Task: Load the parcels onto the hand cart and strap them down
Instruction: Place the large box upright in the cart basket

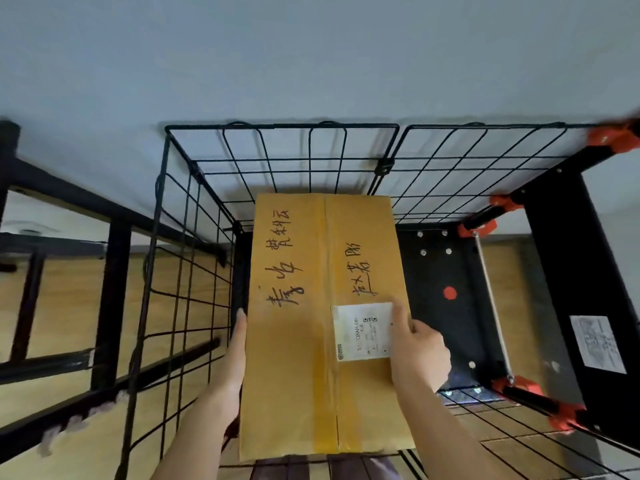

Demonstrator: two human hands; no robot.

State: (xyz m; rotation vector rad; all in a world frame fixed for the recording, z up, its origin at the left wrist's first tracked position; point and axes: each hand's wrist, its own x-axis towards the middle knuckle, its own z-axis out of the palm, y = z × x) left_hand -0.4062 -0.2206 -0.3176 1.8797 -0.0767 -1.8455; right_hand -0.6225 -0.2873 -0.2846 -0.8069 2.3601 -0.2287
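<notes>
A long brown cardboard parcel (294, 341), taped down its middle with handwritten characters and a white shipping label, lies inside the black wire-mesh cage of the hand cart (194, 258). My left hand (235, 355) presses flat along the parcel's left side. Over on the right edge, my right hand (419, 348) grips the parcel with the thumb on the label. The parcel fills the left part of the cart; the black base plate (443, 327) with a red dot shows to its right.
Orange plastic connectors (609, 138) join the cart's black frame on the right. A black panel with a white sticker (597, 342) stands at the right. A black metal frame (110, 299) stands left of the cart on a wooden floor. Grey wall behind.
</notes>
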